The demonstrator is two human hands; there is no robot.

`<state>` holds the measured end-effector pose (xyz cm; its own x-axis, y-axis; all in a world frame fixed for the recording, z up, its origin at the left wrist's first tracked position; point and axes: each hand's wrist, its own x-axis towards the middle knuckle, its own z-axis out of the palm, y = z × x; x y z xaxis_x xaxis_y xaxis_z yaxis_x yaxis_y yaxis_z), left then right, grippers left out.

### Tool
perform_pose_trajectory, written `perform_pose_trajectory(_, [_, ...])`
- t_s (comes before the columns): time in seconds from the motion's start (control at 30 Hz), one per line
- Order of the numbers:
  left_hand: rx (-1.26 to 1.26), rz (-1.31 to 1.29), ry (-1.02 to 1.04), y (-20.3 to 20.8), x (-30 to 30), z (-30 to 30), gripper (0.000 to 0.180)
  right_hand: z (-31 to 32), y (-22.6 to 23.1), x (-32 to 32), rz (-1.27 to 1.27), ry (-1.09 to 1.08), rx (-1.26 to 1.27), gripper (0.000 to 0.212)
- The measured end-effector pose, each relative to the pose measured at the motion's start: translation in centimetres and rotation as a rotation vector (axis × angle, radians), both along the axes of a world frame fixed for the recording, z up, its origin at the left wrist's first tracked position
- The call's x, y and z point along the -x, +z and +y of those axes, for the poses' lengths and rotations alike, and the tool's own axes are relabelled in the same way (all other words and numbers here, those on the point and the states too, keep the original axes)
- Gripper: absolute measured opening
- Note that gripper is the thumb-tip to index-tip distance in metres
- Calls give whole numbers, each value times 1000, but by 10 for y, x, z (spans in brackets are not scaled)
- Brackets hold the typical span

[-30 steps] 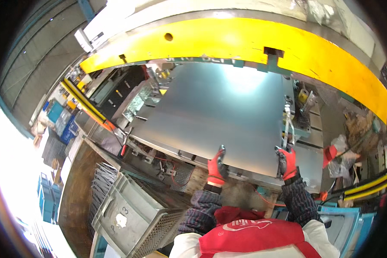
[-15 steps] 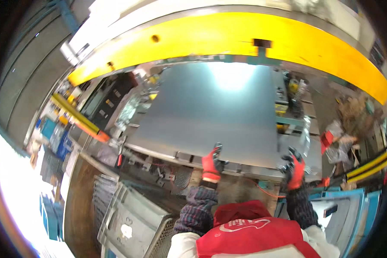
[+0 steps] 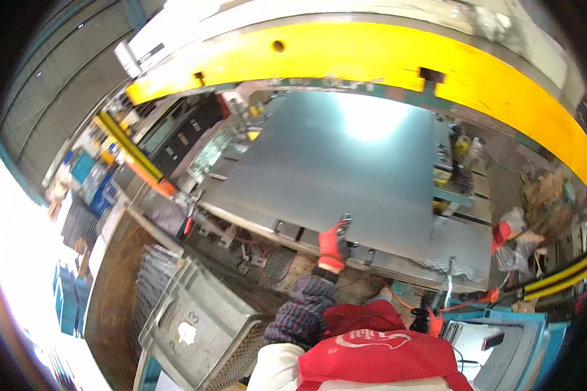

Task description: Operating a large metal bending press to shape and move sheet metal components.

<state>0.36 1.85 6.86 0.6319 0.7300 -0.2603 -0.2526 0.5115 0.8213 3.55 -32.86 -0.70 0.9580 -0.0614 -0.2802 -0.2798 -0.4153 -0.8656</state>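
A large grey metal sheet (image 3: 332,163) lies flat on the machine bed in front of me. My left hand (image 3: 334,242), in a red and black glove, is at the sheet's near edge, its fingers apart with nothing in them. Low on the right, close to my red apron (image 3: 378,355), is my right hand (image 3: 426,319), also gloved. The apron covers part of it, and its dark fingers are too unclear to read. Just above that hand a thin light metal rod (image 3: 447,287) stands out; whether the hand holds it I cannot tell. Wavy metal pieces (image 3: 460,268) lie at the bed's near right corner.
A yellow beam (image 3: 346,55) crosses above the far end of the sheet. Yellow-and-black bars flank the bed at left (image 3: 130,146) and right (image 3: 561,277). A grey plastic crate (image 3: 195,326) stands at my near left, with a blue bin (image 3: 528,332) at the near right.
My right hand has drawn back from the bed's near right edge toward my body. My left hand stays at the sheet's near edge. The view has shifted slightly.
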Motion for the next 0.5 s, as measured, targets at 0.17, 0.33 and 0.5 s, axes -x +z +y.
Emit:
perform_pose_trajectory(0.17, [-776, -41, 234, -7, 9, 3, 21, -8, -55, -18, 181, 92, -487, 37])
perform_pose_trajectory(0.33, [117, -130, 71, 25, 12, -3, 12, 10, 20, -7, 464, 189, -895, 32])
perform_pose_trajectory(0.5, [239, -177, 28, 16, 8, 3, 12, 13, 24, -6, 369, 240, -822, 29])
